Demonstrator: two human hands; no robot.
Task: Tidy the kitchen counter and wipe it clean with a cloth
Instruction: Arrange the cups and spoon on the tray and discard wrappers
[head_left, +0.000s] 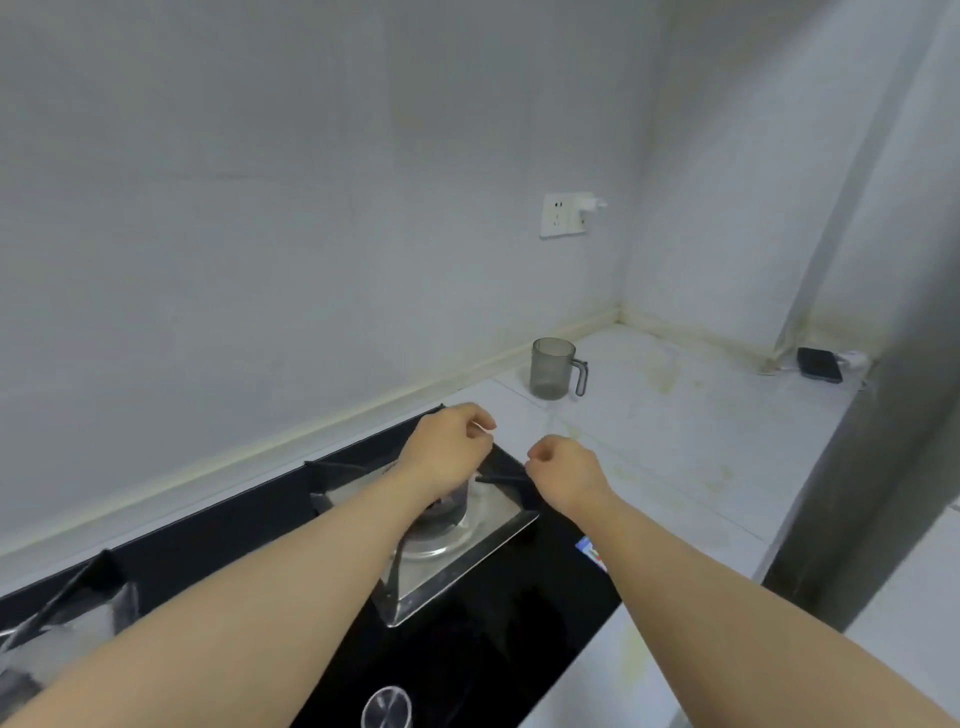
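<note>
Desk (680, 447) of pale, marble-patterned stone fills the right half of the view, running from the black glass stove (519, 603) to the corner where the two walls meet. It looks dull and marked. Yellowish stains (667, 376) spread over its middle and along the sealed joint at the back wall, so the wiping seems not yet done. No cloth is in view, and I judge the work to be at the tidying stage, or just short of it. The left hand (449, 444) hovers over the far right corner of the stove with its fingers curled in; a small pale speck shows at the fingertips, and I cannot tell whether it is something pinched or only a nail. The right hand (563, 467) hangs just beside it, curled into a loose fist with nothing visible inside. Neither hand touches the desk. A grey see-through mug (551, 370) stands upright near the back wall, handle turned to the right. A dark phone (819, 365) lies well apart from it at the far right edge, with a white charger lead (852, 357) touching it. The next move probably calls for lifting the mug and the phone clear, minding the lead, then fetching a cloth. The stained patches will likely need firm, repeated passes.
</note>
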